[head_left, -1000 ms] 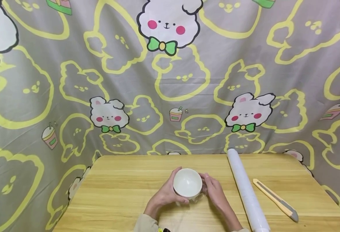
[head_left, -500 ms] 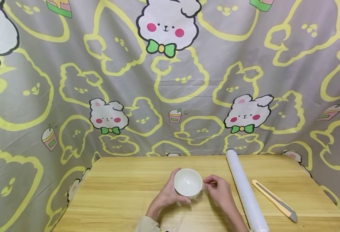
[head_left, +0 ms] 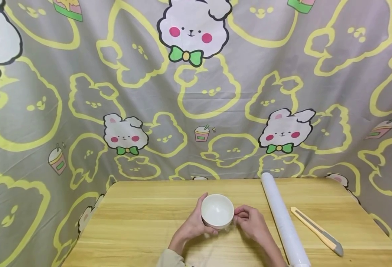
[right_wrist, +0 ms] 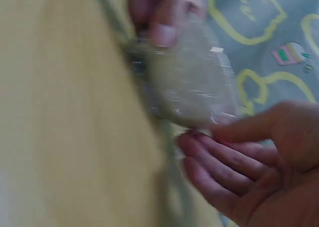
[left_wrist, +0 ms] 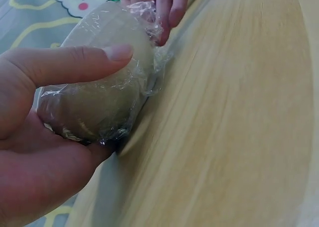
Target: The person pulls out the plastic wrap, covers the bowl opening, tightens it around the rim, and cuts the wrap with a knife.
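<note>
A white bowl (head_left: 217, 210) is held just over the wooden table, its mouth turned up toward the head camera. My left hand (head_left: 193, 221) grips it from the left, thumb along the near side and the other fingers around and beneath. Clear plastic wrap (left_wrist: 94, 105) clings to the bowl's outside, wrinkled and bunched at the base in the left wrist view. At the bowl's right side, my right hand (head_left: 253, 223) pinches the wrap between thumb and forefinger near the rim. Its remaining fingers are bent in the right wrist view (right_wrist: 224, 165), which is blurred.
A long white roll of plastic wrap (head_left: 284, 218) lies on the table (head_left: 139, 211) to the right of my right hand. Beyond it rests a yellow and grey utility knife (head_left: 317, 230). A grey curtain (head_left: 189, 85) with cartoon prints hangs behind and around the table.
My right hand drew slightly away from the bowl's right side, its fingers bending into a pinch, then came a little closer again. The left hand keeps its grip; the bowl barely moved.
</note>
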Motion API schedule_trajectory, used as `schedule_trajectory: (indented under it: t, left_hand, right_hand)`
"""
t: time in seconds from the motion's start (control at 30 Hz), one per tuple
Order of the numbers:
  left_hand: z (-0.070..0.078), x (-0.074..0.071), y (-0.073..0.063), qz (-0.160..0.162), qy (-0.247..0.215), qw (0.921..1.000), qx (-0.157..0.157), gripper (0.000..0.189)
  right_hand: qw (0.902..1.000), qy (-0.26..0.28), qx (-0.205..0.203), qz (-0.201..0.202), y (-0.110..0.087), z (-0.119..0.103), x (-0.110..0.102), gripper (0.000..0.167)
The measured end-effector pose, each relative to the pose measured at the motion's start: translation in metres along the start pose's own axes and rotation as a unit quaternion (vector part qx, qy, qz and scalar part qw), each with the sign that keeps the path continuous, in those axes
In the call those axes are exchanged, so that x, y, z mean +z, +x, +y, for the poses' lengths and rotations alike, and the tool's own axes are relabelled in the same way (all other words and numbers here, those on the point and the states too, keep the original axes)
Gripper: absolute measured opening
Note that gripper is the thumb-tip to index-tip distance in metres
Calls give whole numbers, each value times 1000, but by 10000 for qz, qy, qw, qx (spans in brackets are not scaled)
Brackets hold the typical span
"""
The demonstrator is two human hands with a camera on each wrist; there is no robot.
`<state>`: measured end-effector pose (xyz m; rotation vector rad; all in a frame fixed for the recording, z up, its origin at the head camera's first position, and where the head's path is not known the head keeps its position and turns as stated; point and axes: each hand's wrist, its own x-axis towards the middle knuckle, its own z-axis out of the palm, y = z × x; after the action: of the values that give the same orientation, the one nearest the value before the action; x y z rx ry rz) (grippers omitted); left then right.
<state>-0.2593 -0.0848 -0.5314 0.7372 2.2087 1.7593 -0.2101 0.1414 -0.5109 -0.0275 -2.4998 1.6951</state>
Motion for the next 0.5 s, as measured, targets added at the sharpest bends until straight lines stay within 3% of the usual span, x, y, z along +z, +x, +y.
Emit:
schedule_trajectory:
  t: [0.07,0.13,0.2,0.33,0.5]
  left_hand:
    - [1,1,0,35,51,10000,16,131]
    - [2,2,0,75,132,9999,39,129]
    - [3,2,0,119,225,9997,71,128]
    - [5,2,-2,197,439,9988,130,127]
    - [7,4,-3,247,897,9955,158,129]
  right_hand:
    - [9990,199,-119,-383,0,0,-5,20]
    - [9982,252,-178,-512,0,1,-6,26]
    - [9988,76,-272,-397,1,3,-2,30]
    - [9962,-821,-282,98,1,6,7,39]
    - [9921,-1183,-419,0,-2,4,2,39]
